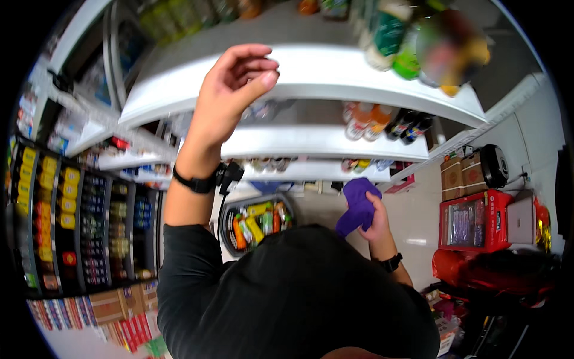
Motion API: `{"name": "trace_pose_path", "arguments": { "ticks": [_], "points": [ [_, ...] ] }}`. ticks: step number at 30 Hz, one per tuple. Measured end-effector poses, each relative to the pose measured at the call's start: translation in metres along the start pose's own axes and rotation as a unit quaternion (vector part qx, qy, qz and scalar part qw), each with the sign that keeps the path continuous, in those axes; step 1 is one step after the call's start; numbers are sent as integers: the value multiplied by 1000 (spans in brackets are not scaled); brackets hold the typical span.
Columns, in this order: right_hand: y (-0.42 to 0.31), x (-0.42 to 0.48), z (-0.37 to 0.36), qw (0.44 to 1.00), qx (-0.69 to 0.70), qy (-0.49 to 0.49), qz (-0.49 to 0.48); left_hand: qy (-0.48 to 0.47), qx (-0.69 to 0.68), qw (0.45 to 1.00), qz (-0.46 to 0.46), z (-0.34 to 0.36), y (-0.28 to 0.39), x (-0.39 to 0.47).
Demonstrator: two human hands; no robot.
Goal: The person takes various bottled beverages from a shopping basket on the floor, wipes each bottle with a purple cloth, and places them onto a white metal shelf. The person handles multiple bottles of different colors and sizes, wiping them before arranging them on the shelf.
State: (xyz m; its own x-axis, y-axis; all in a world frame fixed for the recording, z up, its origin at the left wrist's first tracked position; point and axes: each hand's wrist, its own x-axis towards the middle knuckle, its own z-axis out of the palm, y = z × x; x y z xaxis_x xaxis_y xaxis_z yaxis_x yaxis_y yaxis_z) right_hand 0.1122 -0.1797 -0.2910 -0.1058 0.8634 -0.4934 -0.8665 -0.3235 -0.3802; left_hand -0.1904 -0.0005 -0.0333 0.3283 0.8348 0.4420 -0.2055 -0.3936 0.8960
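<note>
My left hand (240,80) is raised in front of a white shelf board (309,67), its fingers loosely curled and nothing visible in it. A black band with a small dark device (228,175) sits around that wrist. Lower down on the right, my right hand (378,220) grips a purple cloth (358,204), which hangs bunched from the fingers. Between my arms, on the floor, a dark plastic basket (226,211) holds several bottles with orange, yellow and green colours.
Bottles (390,36) stand at the upper shelf's right end. Orange drink bottles (370,121) and dark bottles (408,128) occupy the shelf below. A black rack (78,215) of packaged goods rises at left. Cartons (462,177) and a red box (475,222) are at right.
</note>
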Motion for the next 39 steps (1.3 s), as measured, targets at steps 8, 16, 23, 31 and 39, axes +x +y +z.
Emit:
{"name": "trace_pose_path", "arguments": {
  "ticks": [8, 16, 23, 31, 39],
  "points": [
    [99, 0, 48, 991, -105, 41, 78, 188, -265, 938, -121, -143, -71, -287],
    [186, 1, 45, 971, -114, 130, 165, 434, -160, 599, -654, -174, -326, -585],
    [213, 15, 3, 947, -158, 221, 172, 222, 68, 634, -738, -164, -503, -707],
    [228, 38, -92, 902, -134, 355, 205, 201, 258, 717, -616, -145, -666, -598],
    [231, 38, -155, 878, -94, 435, 176, 0, 422, 644, -637, -133, -755, -572]
  ]
}}
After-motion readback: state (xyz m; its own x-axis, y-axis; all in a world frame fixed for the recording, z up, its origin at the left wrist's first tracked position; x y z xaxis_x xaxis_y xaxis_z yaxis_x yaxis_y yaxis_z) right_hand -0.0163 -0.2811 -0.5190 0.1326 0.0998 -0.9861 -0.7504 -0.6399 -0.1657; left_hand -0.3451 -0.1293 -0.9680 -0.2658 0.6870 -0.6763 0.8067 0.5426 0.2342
